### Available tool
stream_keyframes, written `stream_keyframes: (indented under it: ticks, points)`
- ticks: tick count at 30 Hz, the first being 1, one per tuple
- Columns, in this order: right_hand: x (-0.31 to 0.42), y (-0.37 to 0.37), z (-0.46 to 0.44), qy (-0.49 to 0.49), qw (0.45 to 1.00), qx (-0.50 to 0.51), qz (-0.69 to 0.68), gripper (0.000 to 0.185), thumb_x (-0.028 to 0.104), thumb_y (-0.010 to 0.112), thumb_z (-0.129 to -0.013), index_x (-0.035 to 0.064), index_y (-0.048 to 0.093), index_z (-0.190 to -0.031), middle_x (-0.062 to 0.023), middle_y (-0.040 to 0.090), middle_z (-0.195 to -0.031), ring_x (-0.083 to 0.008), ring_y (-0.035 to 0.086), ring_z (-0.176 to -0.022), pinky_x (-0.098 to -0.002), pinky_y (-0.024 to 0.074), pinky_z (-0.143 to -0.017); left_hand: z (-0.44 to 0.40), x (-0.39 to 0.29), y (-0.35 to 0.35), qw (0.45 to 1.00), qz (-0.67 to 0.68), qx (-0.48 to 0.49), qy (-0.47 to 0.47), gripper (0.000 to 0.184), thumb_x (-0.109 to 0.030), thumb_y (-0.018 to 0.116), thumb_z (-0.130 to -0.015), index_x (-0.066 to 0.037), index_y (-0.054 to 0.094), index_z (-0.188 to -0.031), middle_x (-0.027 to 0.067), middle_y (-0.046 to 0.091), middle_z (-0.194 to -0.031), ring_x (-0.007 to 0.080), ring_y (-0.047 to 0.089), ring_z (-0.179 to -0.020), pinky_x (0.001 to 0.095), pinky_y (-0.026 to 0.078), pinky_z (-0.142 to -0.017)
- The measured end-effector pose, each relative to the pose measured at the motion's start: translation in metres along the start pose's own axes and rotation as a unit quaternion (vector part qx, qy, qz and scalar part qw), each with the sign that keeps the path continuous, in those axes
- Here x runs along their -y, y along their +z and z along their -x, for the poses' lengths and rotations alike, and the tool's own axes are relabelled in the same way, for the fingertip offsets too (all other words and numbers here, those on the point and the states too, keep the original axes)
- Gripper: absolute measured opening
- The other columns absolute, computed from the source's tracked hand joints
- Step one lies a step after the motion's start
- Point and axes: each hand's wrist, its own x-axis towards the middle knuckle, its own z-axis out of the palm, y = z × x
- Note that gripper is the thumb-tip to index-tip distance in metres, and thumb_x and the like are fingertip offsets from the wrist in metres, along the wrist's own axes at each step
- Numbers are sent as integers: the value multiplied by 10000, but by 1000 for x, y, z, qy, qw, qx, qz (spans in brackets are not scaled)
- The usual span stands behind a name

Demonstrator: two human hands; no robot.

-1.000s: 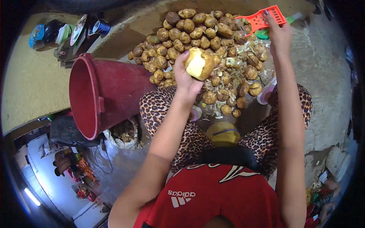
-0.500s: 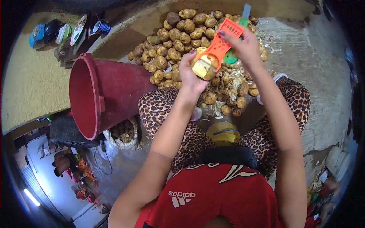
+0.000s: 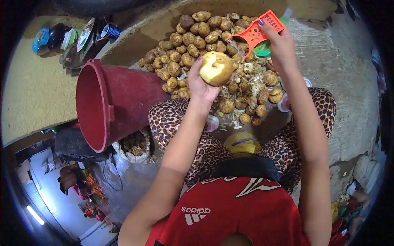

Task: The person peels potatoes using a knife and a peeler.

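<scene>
My left hand [image 3: 201, 84] is wrapped round a partly peeled potato [image 3: 217, 69]; pale flesh shows on its left side and brown skin on its right. My right hand [image 3: 283, 45] grips an orange Y-shaped peeler [image 3: 253, 36] with a slotted, grater-like end. The peeler is held apart from the potato, up and to its right. Something green [image 3: 262, 50] shows below the peeler, partly hidden; I cannot tell if it is in the same hand. Beneath both hands spreads a pile of unpeeled potatoes [image 3: 193, 43], with pale peelings [image 3: 252, 76] scattered over its near right part.
A large red bucket [image 3: 131, 84] lies tipped to the left of the pile. Below it is a white sack [image 3: 132, 151] with brown contents. A yellow container [image 3: 242, 143] sits between my legs. Dishes and a blue cup [image 3: 110, 31] stand on a ledge. Other people [image 3: 80, 180] are at lower left.
The peeler has moved off the potato, up and to the right, in my right hand. My left hand has turned the potato, so more brown skin shows.
</scene>
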Motion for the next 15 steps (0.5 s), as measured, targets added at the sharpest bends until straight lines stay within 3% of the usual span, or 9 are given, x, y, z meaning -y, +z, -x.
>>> stream_keyframes:
  ticks: [4,5,8,9,13,15]
  points:
    - [-7,12,21,34,999,-8,18,197,158,656,-782,12,609,-905,-33,634,-818,-88,584,-733,-231,465,-673,2,-2,-7,992,66,24,-100,494,-452,472,-803,-95,478,-1145,152,521,-1141,351,512,-1044,537,428,-851]
    - [-10,18,27,47,999,4,6,201,163,656,-782,11,611,-906,-33,635,-821,-90,585,-734,-234,468,-677,2,3,-3,995,48,-37,-80,511,-494,448,-818,-101,487,-1142,131,544,-1112,316,540,-1005,499,455,-809]
    - [-11,24,34,44,995,79,51,244,187,664,-771,10,611,-930,-40,639,-825,-95,592,-736,-245,478,-685,9,5,11,991,-72,-63,-98,525,-522,427,-829,-107,499,-1142,112,571,-1066,285,568,-950,483,471,-759]
    - [-6,23,34,40,990,110,77,254,189,665,-767,10,610,-938,-42,640,-826,-96,593,-736,-247,480,-687,10,6,12,991,-91,-34,-92,513,-527,411,-841,-116,512,-1130,107,587,-1032,269,592,-886,459,490,-689]
    - [16,14,34,76,965,216,125,273,189,670,-759,13,599,-954,-35,634,-837,-95,594,-745,-246,484,-690,26,-2,10,980,-124,65,-144,434,-423,364,-894,-80,491,-1128,119,601,-993,241,622,-815,392,528,-614]
    - [25,16,42,90,950,267,136,283,197,674,-755,13,599,-957,-31,625,-854,-92,583,-770,-246,476,-711,30,5,10,983,-128,26,-127,420,-403,369,-896,-78,484,-1137,113,603,-985,233,625,-807,393,532,-615]
